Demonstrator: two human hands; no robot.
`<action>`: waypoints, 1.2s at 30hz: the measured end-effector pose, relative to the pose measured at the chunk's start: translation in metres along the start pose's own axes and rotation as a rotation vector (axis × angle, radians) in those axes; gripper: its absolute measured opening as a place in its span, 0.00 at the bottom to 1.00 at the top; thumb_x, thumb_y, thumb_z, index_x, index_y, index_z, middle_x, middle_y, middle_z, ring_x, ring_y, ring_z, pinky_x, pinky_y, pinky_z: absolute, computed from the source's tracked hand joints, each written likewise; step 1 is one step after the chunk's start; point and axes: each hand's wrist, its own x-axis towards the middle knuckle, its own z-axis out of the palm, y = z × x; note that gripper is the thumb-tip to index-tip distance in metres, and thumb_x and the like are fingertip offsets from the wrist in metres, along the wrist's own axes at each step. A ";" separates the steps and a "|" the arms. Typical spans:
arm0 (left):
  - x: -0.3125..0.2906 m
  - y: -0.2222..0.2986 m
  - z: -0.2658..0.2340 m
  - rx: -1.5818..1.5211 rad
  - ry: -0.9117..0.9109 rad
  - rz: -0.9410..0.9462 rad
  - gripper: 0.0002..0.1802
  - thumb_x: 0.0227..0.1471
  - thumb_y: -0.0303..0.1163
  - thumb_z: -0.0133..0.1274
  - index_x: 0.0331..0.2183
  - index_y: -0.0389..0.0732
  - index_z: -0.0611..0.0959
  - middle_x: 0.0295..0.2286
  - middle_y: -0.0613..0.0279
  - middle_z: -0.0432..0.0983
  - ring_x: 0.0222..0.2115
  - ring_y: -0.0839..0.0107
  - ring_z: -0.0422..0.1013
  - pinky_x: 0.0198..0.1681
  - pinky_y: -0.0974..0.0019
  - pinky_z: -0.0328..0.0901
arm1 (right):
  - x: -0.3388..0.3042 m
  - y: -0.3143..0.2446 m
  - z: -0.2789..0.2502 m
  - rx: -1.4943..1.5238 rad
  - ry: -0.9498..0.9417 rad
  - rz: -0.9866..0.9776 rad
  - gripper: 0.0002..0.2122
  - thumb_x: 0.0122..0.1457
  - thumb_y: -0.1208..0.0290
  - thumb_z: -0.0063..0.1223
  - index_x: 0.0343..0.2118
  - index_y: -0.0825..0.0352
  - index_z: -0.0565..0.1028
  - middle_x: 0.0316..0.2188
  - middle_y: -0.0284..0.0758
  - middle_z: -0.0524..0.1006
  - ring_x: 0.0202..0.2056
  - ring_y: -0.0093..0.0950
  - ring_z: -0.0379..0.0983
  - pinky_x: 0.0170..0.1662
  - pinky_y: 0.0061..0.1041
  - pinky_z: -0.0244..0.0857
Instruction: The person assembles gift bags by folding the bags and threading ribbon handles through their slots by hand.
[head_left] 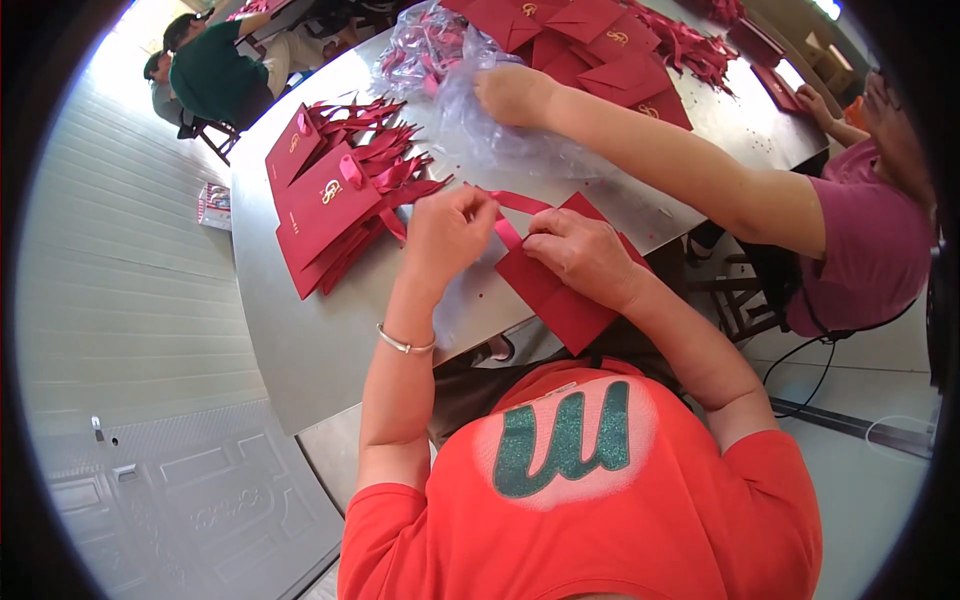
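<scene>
A dark red paper gift bag [556, 306] lies tilted at the near edge of the table in front of me. A pink ribbon [508, 235] runs at its upper end, between my two hands. My left hand [452, 232], with a bangle at the wrist, is raised just left of the bag, its thumb and fingers pinched on the ribbon. Over the bag's upper part, my right hand [585, 256] has its fingers closed at the edge where the ribbon meets it. My fingers hide how the ribbon is fixed there.
Finished-looking red bags with ribbon handles [335, 205] are stacked at the left. A co-worker's arm [660, 150] reaches across from the right to a clear plastic bag [470, 110] of ribbons. More flat red bags [600, 50] are piled at the far side of the metal table [290, 350].
</scene>
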 end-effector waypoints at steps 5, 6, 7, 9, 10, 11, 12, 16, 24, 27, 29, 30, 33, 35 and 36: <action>-0.002 0.012 -0.010 -0.300 -0.521 -0.285 0.05 0.49 0.24 0.59 0.31 0.34 0.85 0.23 0.63 0.79 0.20 0.82 0.71 0.23 0.74 0.65 | 0.000 0.005 0.005 0.140 -0.005 0.078 0.04 0.53 0.74 0.61 0.31 0.65 0.78 0.35 0.34 0.76 0.36 0.35 0.76 0.38 0.32 0.71; -0.001 0.011 -0.010 -0.299 -0.524 -0.285 0.05 0.49 0.24 0.59 0.31 0.34 0.85 0.23 0.63 0.79 0.20 0.82 0.71 0.23 0.74 0.65 | 0.001 0.006 0.006 0.141 -0.003 0.081 0.04 0.53 0.74 0.61 0.31 0.65 0.78 0.35 0.34 0.76 0.36 0.35 0.76 0.38 0.32 0.71; 0.001 0.009 -0.009 -0.283 -0.535 -0.276 0.06 0.48 0.23 0.59 0.32 0.34 0.84 0.24 0.63 0.80 0.20 0.81 0.71 0.23 0.73 0.65 | 0.003 0.008 0.006 0.155 0.002 0.077 0.04 0.53 0.74 0.60 0.31 0.66 0.77 0.34 0.34 0.75 0.36 0.35 0.76 0.37 0.32 0.71; 0.000 0.006 -0.007 -0.267 -0.545 -0.268 0.06 0.48 0.22 0.59 0.32 0.34 0.84 0.24 0.63 0.80 0.21 0.81 0.71 0.24 0.72 0.66 | 0.003 0.009 0.008 0.170 0.005 0.073 0.04 0.54 0.74 0.59 0.30 0.66 0.76 0.34 0.34 0.74 0.36 0.35 0.76 0.36 0.33 0.72; -0.001 0.005 -0.006 -0.233 -0.529 -0.235 0.07 0.47 0.22 0.59 0.32 0.34 0.84 0.25 0.62 0.80 0.22 0.79 0.72 0.25 0.71 0.67 | 0.003 0.008 0.008 0.193 0.000 0.089 0.04 0.54 0.74 0.59 0.30 0.66 0.76 0.35 0.35 0.75 0.36 0.35 0.76 0.36 0.33 0.72; -0.001 0.005 -0.006 -0.200 -0.512 -0.202 0.07 0.46 0.22 0.60 0.32 0.34 0.84 0.25 0.62 0.81 0.23 0.77 0.73 0.27 0.70 0.68 | 0.003 0.007 0.007 0.215 -0.006 0.105 0.04 0.54 0.74 0.59 0.30 0.66 0.76 0.35 0.35 0.75 0.36 0.35 0.76 0.37 0.33 0.72; -0.001 0.005 -0.005 -0.201 -0.512 -0.201 0.07 0.46 0.22 0.60 0.32 0.34 0.84 0.25 0.62 0.81 0.23 0.77 0.73 0.27 0.70 0.68 | 0.003 0.007 0.006 0.214 -0.007 0.105 0.04 0.54 0.74 0.59 0.30 0.66 0.76 0.35 0.35 0.75 0.36 0.35 0.76 0.37 0.33 0.72; -0.002 0.009 -0.006 -0.171 -0.496 -0.145 0.08 0.45 0.22 0.60 0.32 0.33 0.84 0.25 0.58 0.81 0.25 0.74 0.74 0.29 0.68 0.68 | 0.003 0.008 0.001 0.263 0.098 0.187 0.03 0.54 0.77 0.60 0.32 0.67 0.78 0.37 0.37 0.77 0.37 0.36 0.76 0.40 0.31 0.71; -0.005 0.014 -0.004 -0.113 -0.475 -0.154 0.08 0.45 0.22 0.59 0.32 0.33 0.84 0.25 0.58 0.81 0.25 0.74 0.75 0.29 0.67 0.68 | 0.000 0.032 -0.011 -0.052 0.120 0.297 0.05 0.54 0.75 0.59 0.34 0.67 0.79 0.39 0.37 0.77 0.42 0.38 0.73 0.48 0.34 0.66; -0.005 0.016 0.003 -0.101 -0.315 0.022 0.08 0.45 0.22 0.58 0.32 0.36 0.84 0.27 0.57 0.81 0.25 0.70 0.76 0.28 0.67 0.68 | 0.000 0.023 -0.006 -0.065 0.095 0.332 0.06 0.53 0.73 0.59 0.33 0.66 0.79 0.38 0.37 0.76 0.44 0.38 0.71 0.51 0.35 0.64; -0.006 0.024 0.010 -0.076 -0.056 0.216 0.06 0.46 0.27 0.57 0.31 0.40 0.84 0.31 0.53 0.79 0.30 0.55 0.77 0.33 0.59 0.71 | 0.003 0.017 -0.006 -0.070 0.089 0.340 0.05 0.53 0.73 0.59 0.33 0.66 0.79 0.36 0.37 0.75 0.42 0.38 0.71 0.49 0.35 0.64; -0.007 0.025 0.012 -0.076 -0.057 0.217 0.06 0.46 0.27 0.57 0.31 0.40 0.84 0.31 0.53 0.79 0.30 0.55 0.77 0.33 0.59 0.71 | 0.004 0.015 -0.006 -0.070 0.090 0.340 0.05 0.53 0.73 0.59 0.33 0.66 0.79 0.36 0.37 0.75 0.42 0.38 0.71 0.49 0.35 0.64; -0.012 0.026 0.015 0.067 -0.086 0.379 0.10 0.45 0.30 0.61 0.34 0.42 0.85 0.32 0.58 0.80 0.29 0.57 0.76 0.32 0.61 0.71 | 0.009 0.013 -0.005 -0.122 0.062 0.316 0.05 0.52 0.71 0.60 0.31 0.65 0.79 0.35 0.36 0.75 0.41 0.38 0.70 0.48 0.36 0.64; -0.017 0.028 0.017 0.181 -0.176 0.334 0.13 0.43 0.33 0.64 0.34 0.43 0.84 0.32 0.58 0.78 0.30 0.56 0.76 0.32 0.58 0.71 | 0.009 0.015 -0.003 -0.083 -0.022 0.417 0.06 0.52 0.66 0.59 0.28 0.62 0.81 0.33 0.37 0.75 0.41 0.37 0.71 0.46 0.39 0.64; -0.017 0.027 0.018 0.177 -0.179 0.333 0.14 0.43 0.34 0.64 0.35 0.42 0.83 0.31 0.58 0.77 0.30 0.56 0.76 0.32 0.57 0.71 | 0.013 0.016 -0.004 -0.087 -0.010 0.402 0.06 0.52 0.66 0.59 0.28 0.62 0.81 0.33 0.37 0.75 0.41 0.37 0.71 0.46 0.39 0.64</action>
